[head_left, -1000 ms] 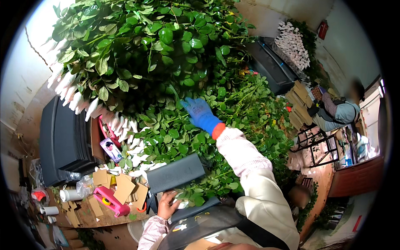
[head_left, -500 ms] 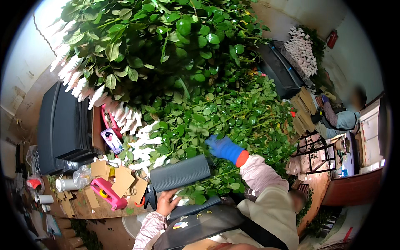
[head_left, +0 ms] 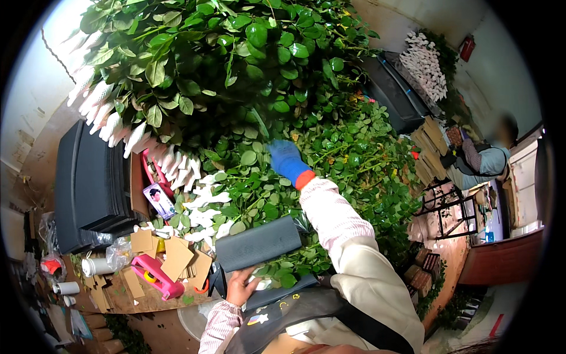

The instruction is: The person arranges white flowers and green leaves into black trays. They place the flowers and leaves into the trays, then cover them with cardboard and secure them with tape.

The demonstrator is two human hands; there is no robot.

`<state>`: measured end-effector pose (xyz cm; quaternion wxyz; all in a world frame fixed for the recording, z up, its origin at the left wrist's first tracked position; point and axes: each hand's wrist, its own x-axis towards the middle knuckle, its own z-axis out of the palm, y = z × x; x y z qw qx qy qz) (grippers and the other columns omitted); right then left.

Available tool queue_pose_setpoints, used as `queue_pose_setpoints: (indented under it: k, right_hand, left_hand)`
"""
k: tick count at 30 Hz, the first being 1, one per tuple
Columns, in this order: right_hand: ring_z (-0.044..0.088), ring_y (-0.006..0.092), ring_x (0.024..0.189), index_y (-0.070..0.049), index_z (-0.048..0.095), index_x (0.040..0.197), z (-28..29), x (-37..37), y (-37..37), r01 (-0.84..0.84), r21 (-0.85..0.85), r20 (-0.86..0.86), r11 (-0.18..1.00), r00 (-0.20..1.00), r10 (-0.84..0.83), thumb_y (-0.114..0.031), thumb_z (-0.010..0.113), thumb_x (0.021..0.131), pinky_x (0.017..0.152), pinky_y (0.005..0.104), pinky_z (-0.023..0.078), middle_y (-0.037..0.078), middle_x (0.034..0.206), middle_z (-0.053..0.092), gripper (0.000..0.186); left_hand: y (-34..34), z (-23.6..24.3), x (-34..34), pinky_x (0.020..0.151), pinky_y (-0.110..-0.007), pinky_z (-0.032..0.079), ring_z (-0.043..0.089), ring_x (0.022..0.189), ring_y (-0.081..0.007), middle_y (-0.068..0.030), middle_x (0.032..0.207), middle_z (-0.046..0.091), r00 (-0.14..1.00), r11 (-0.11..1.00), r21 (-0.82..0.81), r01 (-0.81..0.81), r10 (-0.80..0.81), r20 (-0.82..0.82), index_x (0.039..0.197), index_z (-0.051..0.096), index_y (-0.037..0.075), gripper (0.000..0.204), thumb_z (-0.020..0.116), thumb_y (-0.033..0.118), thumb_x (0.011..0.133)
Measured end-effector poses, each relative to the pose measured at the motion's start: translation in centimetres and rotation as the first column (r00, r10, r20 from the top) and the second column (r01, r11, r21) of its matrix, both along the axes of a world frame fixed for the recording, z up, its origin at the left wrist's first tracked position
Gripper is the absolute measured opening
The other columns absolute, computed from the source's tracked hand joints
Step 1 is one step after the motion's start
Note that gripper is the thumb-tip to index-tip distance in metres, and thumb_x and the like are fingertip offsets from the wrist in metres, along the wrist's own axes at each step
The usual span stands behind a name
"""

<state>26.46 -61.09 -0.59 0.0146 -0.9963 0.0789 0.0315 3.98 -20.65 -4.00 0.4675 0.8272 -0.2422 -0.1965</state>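
While leafy stems (head_left: 356, 162) are spread beneath and toward three o'clock of the nearer, blue-gloved right hand (head_left: 286, 160), lengths aligned roughly eight-to-two, whether its fingers or those of the bare left hand (head_left: 239, 288), placed at seven o'clock, are closed cannot be told.

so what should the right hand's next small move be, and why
Perhaps draw some greenery toward the grey sheet: the right hand reaches to it, while the left hand sits at the sheet's lower edge, where more leaves lie.
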Motion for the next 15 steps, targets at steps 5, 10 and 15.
queue_pose_setpoints:
  k: [5,10,15]
  right_hand:
    - [0.058,0.0337,0.121,-0.012,0.057,0.136,6.4,-7.1,-0.1,-0.234,0.172,0.252,0.957,0.95,0.187,-0.019,0.061,0.089,0.106,0.0463,0.044,0.015,0.128,0.063,0.047]
    - [0.064,0.031,0.109,-0.015,0.063,0.131,6.4,-12.0,-1.0,-0.297,0.16,-0.115,0.941,0.942,0.316,-0.015,0.07,0.086,0.099,0.043,0.05,0.011,0.117,0.067,0.046]
    - [0.061,0.0295,0.102,-0.02,0.071,0.112,11.7,-13.1,0.2,-0.243,-0.086,0.498,0.966,0.83,0.253,-0.006,0.067,0.079,0.099,0.0427,0.048,0.006,0.102,0.067,0.036]
  left_hand:
    - [0.1,-0.1,-0.1,0.075,-0.034,0.055,0.066,0.088,-0.0246,-0.0151,0.106,0.064,0.999,1.0,-0.018,0.015,-0.014,0.048,0.119,0.07,0.003,0.042,0.085,0.012,0.08]
    - [-0.2,0.3,0.1,0.078,-0.035,0.056,0.067,0.092,-0.0268,-0.0154,0.108,0.064,0.999,0.998,-0.053,0.028,-0.026,0.042,0.12,0.069,0.004,0.043,0.084,0.013,0.081]
    - [0.3,1.0,0.1,0.081,-0.036,0.055,0.067,0.095,-0.0305,-0.0176,0.109,0.064,0.995,0.999,0.01,0.05,-0.051,0.091,0.124,0.067,0.003,0.045,0.082,0.017,0.084]
